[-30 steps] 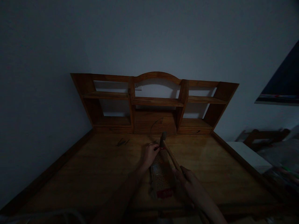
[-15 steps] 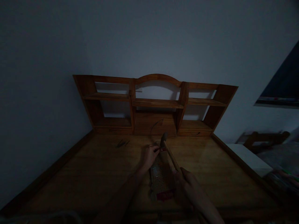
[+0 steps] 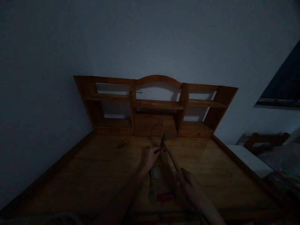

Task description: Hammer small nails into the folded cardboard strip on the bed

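Gripping the wooden-handled hammer (image 3: 169, 151) in our closed right hand (image 3: 186, 181), we pinch a small dark piece (image 3: 157, 151) with our left hand (image 3: 148, 156); both sit over the speckled flat packet (image 3: 161, 178) on the brown wooden platform (image 3: 93, 168).

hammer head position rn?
Head view, centre: the hammer head hangs above the far end of the speckled board, beside the left hand, before the wooden shelf unit; the right hand grips its handle.
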The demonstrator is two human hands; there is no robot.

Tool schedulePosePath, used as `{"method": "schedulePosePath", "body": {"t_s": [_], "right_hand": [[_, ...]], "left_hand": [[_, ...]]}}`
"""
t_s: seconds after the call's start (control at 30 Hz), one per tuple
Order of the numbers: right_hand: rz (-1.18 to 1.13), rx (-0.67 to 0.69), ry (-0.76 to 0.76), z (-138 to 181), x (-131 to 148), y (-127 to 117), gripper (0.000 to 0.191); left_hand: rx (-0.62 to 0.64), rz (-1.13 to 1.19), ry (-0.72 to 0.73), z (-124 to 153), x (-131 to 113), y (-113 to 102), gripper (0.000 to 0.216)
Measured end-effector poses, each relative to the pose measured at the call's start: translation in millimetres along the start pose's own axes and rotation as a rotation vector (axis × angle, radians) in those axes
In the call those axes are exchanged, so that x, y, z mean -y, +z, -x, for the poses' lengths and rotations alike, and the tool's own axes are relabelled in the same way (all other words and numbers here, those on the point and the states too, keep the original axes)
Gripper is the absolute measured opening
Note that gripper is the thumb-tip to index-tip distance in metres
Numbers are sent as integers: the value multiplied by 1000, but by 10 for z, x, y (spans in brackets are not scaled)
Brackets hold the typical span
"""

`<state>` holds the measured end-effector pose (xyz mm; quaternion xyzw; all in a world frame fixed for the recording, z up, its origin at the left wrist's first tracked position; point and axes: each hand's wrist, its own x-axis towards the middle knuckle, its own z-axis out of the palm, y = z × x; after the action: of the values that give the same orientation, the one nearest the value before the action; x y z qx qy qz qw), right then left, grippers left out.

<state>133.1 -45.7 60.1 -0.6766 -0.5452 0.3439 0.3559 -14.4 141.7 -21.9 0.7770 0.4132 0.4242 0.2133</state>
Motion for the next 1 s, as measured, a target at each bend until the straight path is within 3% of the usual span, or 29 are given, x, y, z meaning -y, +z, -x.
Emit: {"method": "schedulePosePath", "body": {"t_s": [0.5, 1.0], "right_hand": [[-20, 25, -16, 32, 26, -5, 53], [-16, -10, 12, 23, -75, -14, 58]], "left_hand": [[25, -32, -4, -9, -13, -6, 12], [20, -54, 51, 3, -18, -14, 12]]}}
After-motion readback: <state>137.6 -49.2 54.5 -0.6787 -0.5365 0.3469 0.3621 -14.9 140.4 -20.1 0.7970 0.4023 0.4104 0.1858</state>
